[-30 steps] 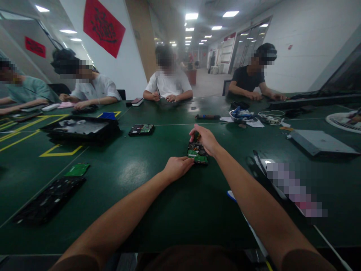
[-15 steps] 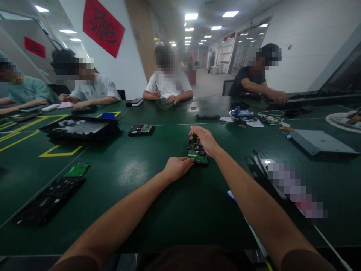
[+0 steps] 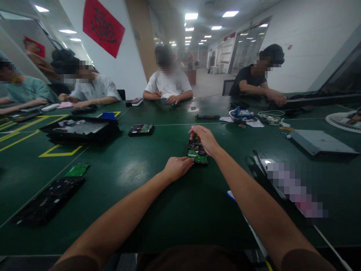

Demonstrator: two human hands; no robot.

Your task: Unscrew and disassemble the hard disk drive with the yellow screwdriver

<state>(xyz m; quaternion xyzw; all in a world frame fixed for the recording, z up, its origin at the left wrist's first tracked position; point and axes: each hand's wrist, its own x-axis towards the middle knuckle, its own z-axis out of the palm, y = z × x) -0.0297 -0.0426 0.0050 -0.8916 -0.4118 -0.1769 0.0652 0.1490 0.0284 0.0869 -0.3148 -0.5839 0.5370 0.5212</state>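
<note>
In front of me a hard drive [image 3: 197, 155] lies flat on the green table, its green circuit board facing up at the near end. The fingers of my left hand [image 3: 179, 166] are pressed together on the drive's near left edge. Over the drive's far end my right hand [image 3: 205, 138] is curled around a small screwdriver [image 3: 196, 137] with a dark and yellow handle. My palm and fingers cover most of the tool, and its tip is hidden.
Another hard drive [image 3: 141, 130] lies further left, near a black tray [image 3: 81, 130]. At left sit a loose green circuit board [image 3: 77, 169] and black drive parts [image 3: 50, 199]. A grey metal case [image 3: 323, 142] and a bowl [image 3: 240, 115] stand right. Several people sit across the table.
My right fingers have turned slightly over the screwdriver, so less of its handle shows. My left hand and the hard drive have stayed put. Another person appears at the far left background.
</note>
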